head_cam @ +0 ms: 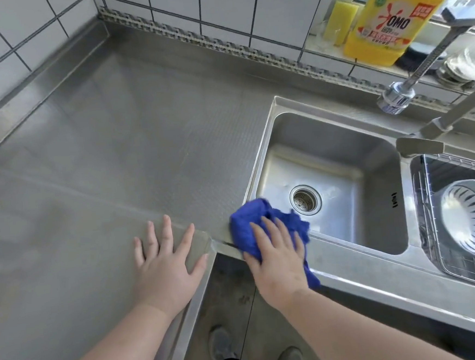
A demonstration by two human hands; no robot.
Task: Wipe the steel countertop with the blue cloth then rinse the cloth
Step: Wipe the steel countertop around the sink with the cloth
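The steel countertop (130, 137) fills the left and middle of the head view, L-shaped, with a tiled wall behind it. A crumpled blue cloth (248, 221) lies on the front rim of the sink (326, 133), at the sink's near-left corner. My right hand (276, 259) presses down on the cloth with its fingers spread over it. My left hand (166, 259) rests flat on the countertop's inner corner, fingers apart, holding nothing. The faucet (410, 78) reaches over the sink's far right.
A second basin at the right holds a wire basket (435, 246) with a white colander (472, 215). On the window ledge stand a yellow detergent bottle (388, 17) and a yellow sponge (337, 21). The floor and my shoes (223, 343) show below the counter's edge.
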